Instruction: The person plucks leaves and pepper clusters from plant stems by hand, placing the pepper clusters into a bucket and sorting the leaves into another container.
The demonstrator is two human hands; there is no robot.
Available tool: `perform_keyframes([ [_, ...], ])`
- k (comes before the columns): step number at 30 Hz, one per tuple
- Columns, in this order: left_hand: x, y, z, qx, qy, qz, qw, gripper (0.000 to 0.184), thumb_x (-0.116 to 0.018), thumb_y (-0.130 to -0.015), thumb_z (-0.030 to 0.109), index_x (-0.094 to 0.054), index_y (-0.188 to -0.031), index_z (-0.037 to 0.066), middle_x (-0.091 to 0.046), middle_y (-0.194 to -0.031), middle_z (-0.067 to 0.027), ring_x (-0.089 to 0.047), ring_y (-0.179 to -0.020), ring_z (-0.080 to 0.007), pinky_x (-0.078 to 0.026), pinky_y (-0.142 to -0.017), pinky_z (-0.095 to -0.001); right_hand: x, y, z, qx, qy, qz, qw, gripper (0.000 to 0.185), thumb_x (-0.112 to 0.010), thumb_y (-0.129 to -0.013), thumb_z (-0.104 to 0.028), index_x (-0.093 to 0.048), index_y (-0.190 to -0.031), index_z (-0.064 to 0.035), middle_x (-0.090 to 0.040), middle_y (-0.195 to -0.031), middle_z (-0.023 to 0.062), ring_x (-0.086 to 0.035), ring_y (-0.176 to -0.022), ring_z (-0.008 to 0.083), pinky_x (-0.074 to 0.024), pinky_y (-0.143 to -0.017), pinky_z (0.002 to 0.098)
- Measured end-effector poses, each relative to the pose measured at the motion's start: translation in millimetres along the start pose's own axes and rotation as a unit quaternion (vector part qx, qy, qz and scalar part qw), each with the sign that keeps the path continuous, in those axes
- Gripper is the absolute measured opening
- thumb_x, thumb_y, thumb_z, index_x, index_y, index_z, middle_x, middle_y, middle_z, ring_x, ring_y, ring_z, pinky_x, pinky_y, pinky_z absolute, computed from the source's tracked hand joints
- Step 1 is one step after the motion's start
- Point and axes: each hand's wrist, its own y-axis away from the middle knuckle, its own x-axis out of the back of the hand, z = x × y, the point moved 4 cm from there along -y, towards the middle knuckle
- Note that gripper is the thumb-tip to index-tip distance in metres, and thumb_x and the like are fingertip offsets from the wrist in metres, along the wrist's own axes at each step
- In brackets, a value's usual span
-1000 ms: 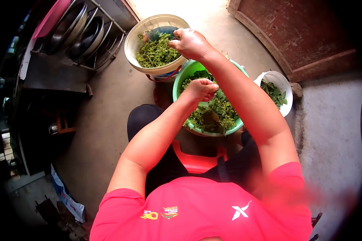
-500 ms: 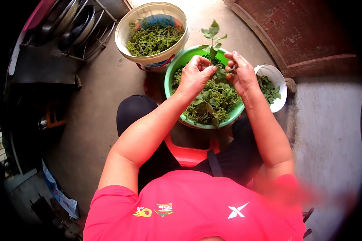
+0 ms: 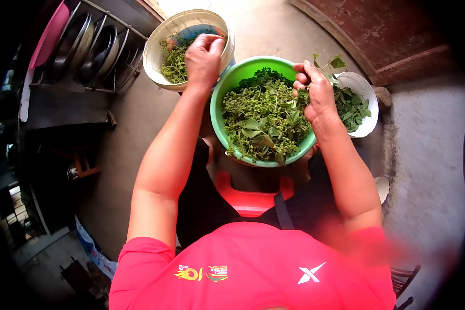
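Observation:
My left hand (image 3: 204, 61) is above the cream bucket (image 3: 151, 63), its fingers pinched together. Whatever it may hold is hidden from me. Green clusters on thin stems (image 3: 174, 64) fill part of that bucket. At the right rim of the green basin (image 3: 218, 120), my right hand (image 3: 319, 93) is closed around a leafy sprig (image 3: 337, 62), whose leaves stick out beyond the fingers. Inside the basin lies a heap of small green bud clusters (image 3: 266, 106) with some broad leaves (image 3: 258, 132) on top.
A white bucket (image 3: 371, 94) with loose green leaves (image 3: 350, 111) stands right of the basin. A red stool (image 3: 250, 201) shows between my legs. On the left is a metal rack (image 3: 102, 23) with pans. A reddish-brown wooden panel (image 3: 387, 36) is at upper right.
My left hand has moved from the sprig over the basin, up and left to the cream bucket. My right hand has shifted slightly right, with the sprig now tilted over the white bucket.

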Motion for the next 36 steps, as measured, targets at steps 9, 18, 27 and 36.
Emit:
perform_keyframes([
  [9, -20.7, -73.1, -117.5, -0.107, -0.405, -0.293, 0.859, 0.016, -0.052, -0.084, 0.021, -0.066, -0.089, 0.018, -0.066, -0.089, -0.0114, -0.063, -0.084, -0.0318, -0.05, -0.071, -0.041, -11.3, 3.7, -11.5, -0.088, -0.028, -0.042, 0.995, 0.023, -0.053, -0.092, -0.025, -0.058, -0.09, -0.0031, -0.047, -0.065, -0.0033, -0.044, -0.056, 0.0068, -0.0394, -0.049, 0.022],
  [18, -60.3, -86.9, -136.0, 0.015, -0.575, -0.382, 0.723, 0.025, -0.052, -0.081, 0.014, -0.07, -0.097, 0.006, -0.067, -0.1, -0.0159, -0.065, -0.094, -0.0305, -0.052, -0.079, -0.0394, -8.2, -3.7, -20.8, -0.118, -0.061, -0.044, 0.99, 0.024, -0.051, -0.094, -0.024, -0.057, -0.09, -0.001, -0.047, -0.065, -0.0023, -0.044, -0.054, 0.0073, -0.0393, -0.049, 0.0227],
  [27, -51.0, -84.3, -149.3, -0.017, -0.537, -0.357, 0.764, 0.02, -0.052, -0.082, 0.018, -0.069, -0.091, 0.019, -0.067, -0.091, -0.0122, -0.065, -0.085, -0.0301, -0.052, -0.072, -0.0391, -7.3, -1.3, -25.1, -0.123, -0.083, -0.047, 0.988, 0.023, -0.049, -0.095, -0.024, -0.057, -0.09, -0.0037, -0.045, -0.066, -0.0029, -0.043, -0.054, 0.0077, -0.0365, -0.048, 0.0222],
  [36, -12.1, -92.8, -148.2, -0.084, -0.56, -0.178, 0.805, 0.014, -0.059, -0.083, 0.034, -0.067, -0.09, 0.025, -0.068, -0.084, -0.0054, -0.065, -0.075, -0.026, -0.051, -0.065, -0.0379, -8.3, -0.8, -20.9, -0.114, -0.075, -0.055, 0.989, 0.023, -0.051, -0.094, -0.023, -0.058, -0.09, -0.0018, -0.049, -0.064, -0.0023, -0.045, -0.053, 0.0074, -0.0397, -0.048, 0.0221],
])
